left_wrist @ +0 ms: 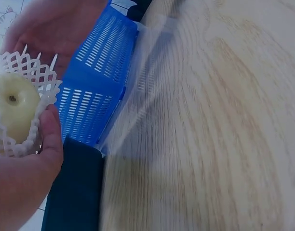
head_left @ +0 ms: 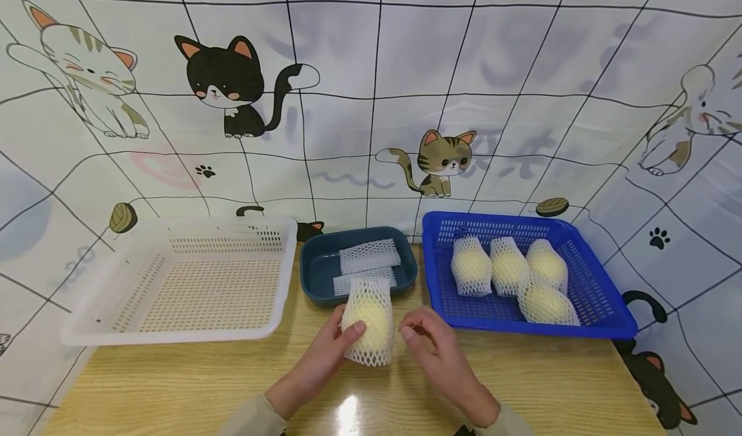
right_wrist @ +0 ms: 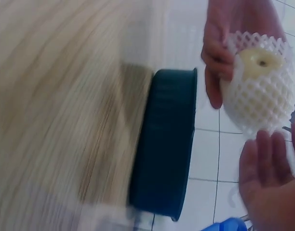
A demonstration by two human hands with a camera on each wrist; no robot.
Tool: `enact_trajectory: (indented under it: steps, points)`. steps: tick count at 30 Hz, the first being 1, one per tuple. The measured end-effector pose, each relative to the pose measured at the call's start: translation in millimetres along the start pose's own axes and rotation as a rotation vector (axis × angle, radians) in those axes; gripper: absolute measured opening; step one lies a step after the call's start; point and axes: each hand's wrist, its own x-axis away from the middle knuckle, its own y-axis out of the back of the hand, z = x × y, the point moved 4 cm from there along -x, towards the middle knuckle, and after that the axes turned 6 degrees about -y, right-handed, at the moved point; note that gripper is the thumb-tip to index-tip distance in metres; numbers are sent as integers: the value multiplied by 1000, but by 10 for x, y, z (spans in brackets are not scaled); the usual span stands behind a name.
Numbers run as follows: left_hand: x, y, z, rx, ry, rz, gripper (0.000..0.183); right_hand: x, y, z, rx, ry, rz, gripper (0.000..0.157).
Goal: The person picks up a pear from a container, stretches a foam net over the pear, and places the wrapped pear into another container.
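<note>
My left hand [head_left: 326, 353] grips a pale yellow round fruit [head_left: 371, 328] in a white foam net sleeve, over the table in front of the teal tray. The thumb lies across the net's near side. In the left wrist view, the fruit [left_wrist: 18, 103] shows a dark stem hollow through the sleeve's open end. My right hand [head_left: 439, 353] is just right of the fruit, fingers loosely bent and holding nothing. Seen from the right wrist, its fingertips [right_wrist: 264, 144] come close to the netted fruit [right_wrist: 261, 98].
The teal tray [head_left: 321, 270] holds white foam net sleeves [head_left: 371, 255]. To its right stands a blue basket [head_left: 522, 328] with several netted fruits [head_left: 471, 265]. A white basket [head_left: 214, 294] stands on the left. Behind them hangs a cat-patterned cloth [head_left: 348, 56] above the wooden table [head_left: 185, 384].
</note>
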Motion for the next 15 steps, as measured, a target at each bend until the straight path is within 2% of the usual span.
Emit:
enact_trajectory:
  steps: [3, 6, 10, 15]
  points:
    - [-1, -14, -12, -51, 1, -5, 61, -13, -23, -41, -106, -194, -7, 21]
    - [-3, -20, -32, -118, -6, -34, 63, -24, -75, -67, -215, -321, 50, 37]
    - [-5, -27, -59, -196, -44, -69, 66, -36, -136, -77, -313, -389, 125, 48]
    - [15, -50, -68, -241, -100, -83, 69, -51, -168, -88, -363, -421, 139, 51]
